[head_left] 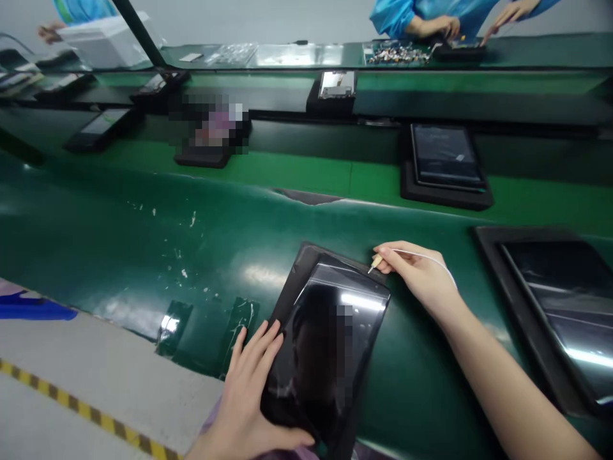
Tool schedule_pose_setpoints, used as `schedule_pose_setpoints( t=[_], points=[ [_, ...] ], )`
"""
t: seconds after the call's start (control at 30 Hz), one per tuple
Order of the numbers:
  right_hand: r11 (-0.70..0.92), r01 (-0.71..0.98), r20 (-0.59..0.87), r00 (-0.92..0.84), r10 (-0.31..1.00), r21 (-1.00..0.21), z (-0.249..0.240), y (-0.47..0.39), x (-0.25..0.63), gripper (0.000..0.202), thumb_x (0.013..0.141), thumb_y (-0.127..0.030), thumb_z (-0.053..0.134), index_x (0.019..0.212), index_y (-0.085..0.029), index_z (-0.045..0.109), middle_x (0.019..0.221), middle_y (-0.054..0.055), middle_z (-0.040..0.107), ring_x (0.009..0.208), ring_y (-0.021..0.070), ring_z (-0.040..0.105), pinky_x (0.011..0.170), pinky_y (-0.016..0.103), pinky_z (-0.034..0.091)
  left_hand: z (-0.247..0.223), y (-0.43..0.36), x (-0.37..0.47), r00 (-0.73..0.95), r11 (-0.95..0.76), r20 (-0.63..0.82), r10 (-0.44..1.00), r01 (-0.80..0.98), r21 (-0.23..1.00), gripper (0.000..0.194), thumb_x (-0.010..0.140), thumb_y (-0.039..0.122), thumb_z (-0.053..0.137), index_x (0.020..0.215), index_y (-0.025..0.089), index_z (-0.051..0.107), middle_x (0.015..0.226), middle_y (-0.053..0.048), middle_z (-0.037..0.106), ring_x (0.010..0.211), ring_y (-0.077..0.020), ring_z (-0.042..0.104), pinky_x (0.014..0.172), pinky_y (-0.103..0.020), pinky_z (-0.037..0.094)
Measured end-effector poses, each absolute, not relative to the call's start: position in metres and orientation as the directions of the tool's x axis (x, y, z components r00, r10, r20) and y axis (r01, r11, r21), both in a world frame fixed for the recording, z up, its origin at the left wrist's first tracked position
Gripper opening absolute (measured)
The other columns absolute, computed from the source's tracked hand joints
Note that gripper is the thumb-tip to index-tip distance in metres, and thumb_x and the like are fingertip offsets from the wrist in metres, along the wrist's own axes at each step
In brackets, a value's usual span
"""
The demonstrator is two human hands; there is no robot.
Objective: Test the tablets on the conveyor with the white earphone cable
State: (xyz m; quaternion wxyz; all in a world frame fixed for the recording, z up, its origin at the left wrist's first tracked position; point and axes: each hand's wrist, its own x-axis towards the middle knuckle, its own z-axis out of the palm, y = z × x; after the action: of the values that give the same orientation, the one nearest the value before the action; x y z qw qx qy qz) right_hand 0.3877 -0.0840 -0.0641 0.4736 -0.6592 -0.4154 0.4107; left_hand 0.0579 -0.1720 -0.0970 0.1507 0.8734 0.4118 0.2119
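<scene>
The left hand (249, 396) lies with fingers spread flat on the lower left edge of the glossy black tablet in its black foam tray (328, 345), which rests tilted on the dark green worktop (143, 243). At the tablet's upper right corner, the right hand (421, 275) pinches a thin wooden-tipped pick on a white cord (376, 262). Judging by this, a corner is being probed or cleaned; the next move calls for steadying the tablet and a light, precise touch.
</scene>
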Motion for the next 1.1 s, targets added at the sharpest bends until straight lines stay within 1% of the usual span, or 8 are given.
schedule_pose_setpoints(
  t=[0.3, 0.4, 0.57, 0.67, 0.77, 0.83, 0.97, 1.1],
  points=[
    [-0.307, 0.142, -0.261, 0.269, 0.927, -0.941, -0.060, -0.082, 0.388, 0.054, 0.062, -0.072, 0.078, 0.072, -0.019, 0.074, 0.063, 0.006, 0.069, 0.056, 0.0156, 0.061, 0.058, 0.028, 0.055, -0.111, -0.181, 0.038, 0.603, -0.568, 0.088, 0.793, 0.678, 0.467, 0.119, 0.067, 0.086, 0.062, 0.159, 0.028, 0.015, 0.145, -0.016, 0.056, 0.135, -0.0407, 0.050, 0.110, -0.058, 0.039],
    [-0.342, 0.125, -0.303, 0.257, 0.918, -0.931, -0.059, -0.079, 0.389, 0.058, 0.061, -0.075, 0.076, 0.073, -0.019, 0.074, 0.063, 0.007, 0.070, 0.055, 0.0155, 0.062, 0.056, 0.027, 0.054, -0.120, -0.185, 0.032, 0.601, -0.579, 0.100, 0.793, 0.692, 0.431, 0.099, 0.082, 0.085, 0.042, 0.159, 0.029, 0.017, 0.143, -0.015, 0.057, 0.137, -0.0366, 0.049, 0.110, -0.057, 0.039],
    [-0.383, 0.170, -0.347, 0.210, 0.914, -0.908, -0.052, -0.075, 0.386, 0.050, 0.069, -0.068, 0.073, 0.072, -0.019, 0.073, 0.063, 0.006, 0.069, 0.058, 0.0160, 0.062, 0.057, 0.026, 0.050, -0.124, -0.188, 0.031, 0.573, -0.593, 0.179, 0.800, 0.708, 0.385, 0.065, 0.101, 0.063, 0.015, 0.157, 0.030, 0.026, 0.137, -0.013, 0.062, 0.139, -0.0275, 0.048, 0.110, -0.052, 0.041],
    [-0.401, 0.263, -0.365, 0.175, 0.914, -0.878, -0.049, -0.075, 0.387, 0.039, 0.075, -0.059, 0.068, 0.070, -0.021, 0.073, 0.061, 0.003, 0.067, 0.055, 0.0144, 0.057, 0.053, 0.025, 0.045, -0.124, -0.188, 0.032, 0.567, -0.596, 0.201, 0.799, 0.703, 0.387, 0.056, 0.105, 0.052, 0.019, 0.155, 0.030, 0.030, 0.135, -0.012, 0.064, 0.140, -0.0252, 0.047, 0.111, -0.050, 0.040],
    [-0.398, 0.378, -0.358, 0.173, 0.917, -0.836, -0.047, -0.076, 0.391, 0.034, 0.078, -0.054, 0.063, 0.071, -0.022, 0.074, 0.071, 0.004, 0.071, 0.059, 0.0154, 0.058, 0.054, 0.026, 0.042, -0.124, -0.189, 0.031, 0.567, -0.598, 0.208, 0.797, 0.696, 0.397, 0.054, 0.106, 0.051, 0.023, 0.154, 0.028, 0.034, 0.134, -0.012, 0.065, 0.141, -0.0239, 0.046, 0.113, -0.048, 0.039],
    [-0.394, 0.441, -0.355, 0.172, 0.919, -0.806, -0.048, -0.076, 0.393, 0.035, 0.079, -0.055, 0.060, 0.070, -0.023, 0.073, 0.075, 0.003, 0.071, 0.060, 0.0157, 0.057, 0.054, 0.027, 0.040, -0.125, -0.190, 0.029, 0.558, -0.585, 0.194, 0.807, 0.707, 0.398, 0.054, 0.105, 0.053, 0.020, 0.152, 0.031, 0.036, 0.135, -0.010, 0.065, 0.140, -0.0232, 0.047, 0.113, -0.048, 0.039],
    [-0.405, 0.480, -0.410, 0.101, 0.907, -0.778, -0.049, -0.077, 0.394, 0.042, 0.080, -0.061, 0.056, 0.071, -0.023, 0.071, 0.067, 0.002, 0.067, 0.056, 0.0155, 0.053, 0.051, 0.027, 0.036, -0.125, -0.191, 0.030, 0.551, -0.584, 0.210, 0.808, 0.696, 0.418, 0.056, 0.104, 0.057, 0.018, 0.149, 0.032, 0.041, 0.140, -0.010, 0.061, 0.140, -0.0250, 0.047, 0.113, -0.050, 0.039],
    [-0.397, 0.476, -0.416, 0.072, 0.907, -0.785, -0.051, -0.079, 0.393, 0.043, 0.082, -0.062, 0.055, 0.074, -0.022, 0.070, 0.067, 0.002, 0.066, 0.057, 0.0160, 0.054, 0.052, 0.027, 0.036, -0.123, -0.190, 0.034, 0.520, -0.568, 0.236, 0.821, 0.700, 0.433, 0.041, 0.108, 0.030, 0.029, 0.146, 0.033, 0.044, 0.141, -0.006, 0.061, 0.140, -0.0199, 0.047, 0.115, -0.045, 0.038]
  ],
)
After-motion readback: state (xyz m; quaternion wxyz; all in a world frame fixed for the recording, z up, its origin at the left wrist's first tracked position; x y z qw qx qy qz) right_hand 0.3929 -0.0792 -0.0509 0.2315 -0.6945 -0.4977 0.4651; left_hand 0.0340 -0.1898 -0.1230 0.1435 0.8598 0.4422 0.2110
